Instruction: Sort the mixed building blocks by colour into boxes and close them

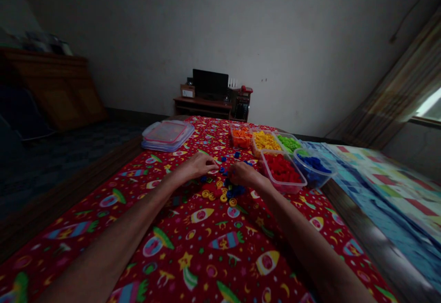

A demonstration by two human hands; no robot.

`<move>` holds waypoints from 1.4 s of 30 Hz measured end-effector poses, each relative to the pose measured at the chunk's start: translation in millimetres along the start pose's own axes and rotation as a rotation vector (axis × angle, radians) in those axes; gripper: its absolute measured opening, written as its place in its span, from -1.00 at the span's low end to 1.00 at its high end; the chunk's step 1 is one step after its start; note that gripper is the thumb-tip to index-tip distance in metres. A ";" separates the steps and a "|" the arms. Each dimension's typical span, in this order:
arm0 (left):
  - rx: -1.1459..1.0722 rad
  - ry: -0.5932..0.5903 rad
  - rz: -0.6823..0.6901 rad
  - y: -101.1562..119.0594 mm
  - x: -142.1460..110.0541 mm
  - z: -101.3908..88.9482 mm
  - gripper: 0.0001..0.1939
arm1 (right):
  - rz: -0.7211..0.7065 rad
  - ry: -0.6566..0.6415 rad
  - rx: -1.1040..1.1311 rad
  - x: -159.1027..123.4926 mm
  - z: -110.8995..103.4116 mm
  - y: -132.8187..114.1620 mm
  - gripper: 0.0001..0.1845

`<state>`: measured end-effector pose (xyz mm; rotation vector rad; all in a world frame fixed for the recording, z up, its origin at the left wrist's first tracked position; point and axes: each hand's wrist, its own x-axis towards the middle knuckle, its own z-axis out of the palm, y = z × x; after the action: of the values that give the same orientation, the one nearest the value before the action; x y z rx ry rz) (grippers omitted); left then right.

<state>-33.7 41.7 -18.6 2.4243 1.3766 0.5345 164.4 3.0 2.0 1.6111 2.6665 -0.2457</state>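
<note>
Across the near stretch of red printed cloth, small yellow pieces lie loose, with blue pieces clustered beside and beyond them. As I judge it, a careless sweep of the fingers could scatter this pile, since nothing rims it; any red piece among them could be overlooked (the busy print hides small shapes well). The left hand is at the pile's far left edge, fingers loosely bent; whether the tips pinch anything, I cannot tell. The right hand curls down by the blue pieces, fingers drawn in, tips hidden, so its grip cannot be told either. Just beside the right wrist stands a clear box of red pieces; a sideways knock could shift it, because they are so close. A tub of blue ones stands next to it. Stacked lids lie well apart, leftward. Farther off, a dark screen stands before the wall.
</note>
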 end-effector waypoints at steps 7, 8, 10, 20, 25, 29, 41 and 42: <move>-0.016 -0.006 0.021 -1.5 0.9 4.1 -0.66 | 0.079 0.092 -0.175 -2.4 12.5 -11.9 -0.70; -0.014 -0.007 0.024 -1.0 0.9 3.8 -0.66 | 0.069 0.109 -0.190 -1.4 15.3 -13.4 -0.68; 0.001 -0.008 0.023 -0.1 1.1 3.1 -0.67 | 0.034 0.129 -0.160 0.2 17.2 -12.6 -0.69; -0.071 -0.027 -0.002 5.2 -1.9 -1.5 -0.67 | -0.165 0.205 0.749 -19.8 -30.3 45.1 -0.70; -0.034 -0.038 0.019 3.6 -0.5 -0.7 -0.67 | 0.003 0.343 0.670 -42.4 -47.6 87.0 -0.72; -0.041 -0.029 0.034 -0.6 1.6 2.1 -0.68 | 0.293 0.521 0.292 -59.9 -51.9 120.4 -0.70; -0.531 -0.016 -0.060 9.8 4.1 5.7 -0.36 | 0.148 0.669 0.311 -56.9 -64.0 73.7 -0.73; -0.564 -0.015 -0.066 12.7 3.8 4.5 -0.33 | 0.073 0.626 0.309 -53.5 -59.3 61.2 -0.74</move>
<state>-20.2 38.4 -16.5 1.9176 1.1048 0.7649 247.3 -7.7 57.9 2.1798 3.1229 -0.1796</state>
